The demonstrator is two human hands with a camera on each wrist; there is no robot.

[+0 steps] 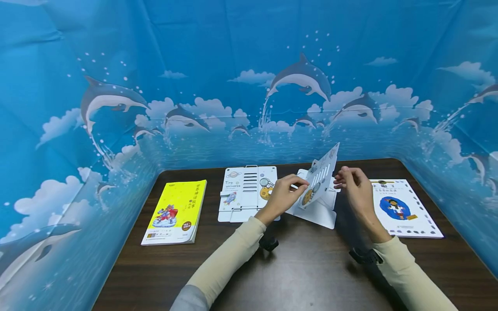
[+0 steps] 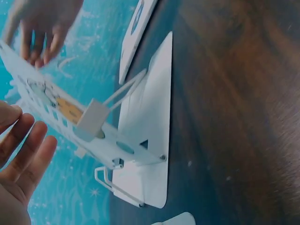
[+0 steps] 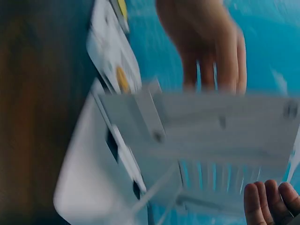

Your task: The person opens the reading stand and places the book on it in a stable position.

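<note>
A white metal book stand (image 1: 321,172) with cartoon prints stands on the table, its slotted plate tilted up from a flat base (image 1: 316,217). My left hand (image 1: 281,197) is at the printed side of that plate, thumb and fingertips close together right at its edge. In the left wrist view, the left fingers (image 2: 29,154) look loosely extended beside the plate. My right hand (image 1: 359,192) hovers at the plate's other side, fingers relaxed. Seen from the right wrist, the right fingertips (image 3: 269,201) lie near the slots at the plate's back, holding nothing.
A second similar stand (image 1: 232,185) lies folded flat left of the raised one. A yellow book (image 1: 180,201) lies at the table's left. On the right is a white book (image 1: 422,211) with a blue circle. A dolphin-printed curtain (image 1: 218,56) surrounds the dark wooden table (image 1: 307,268).
</note>
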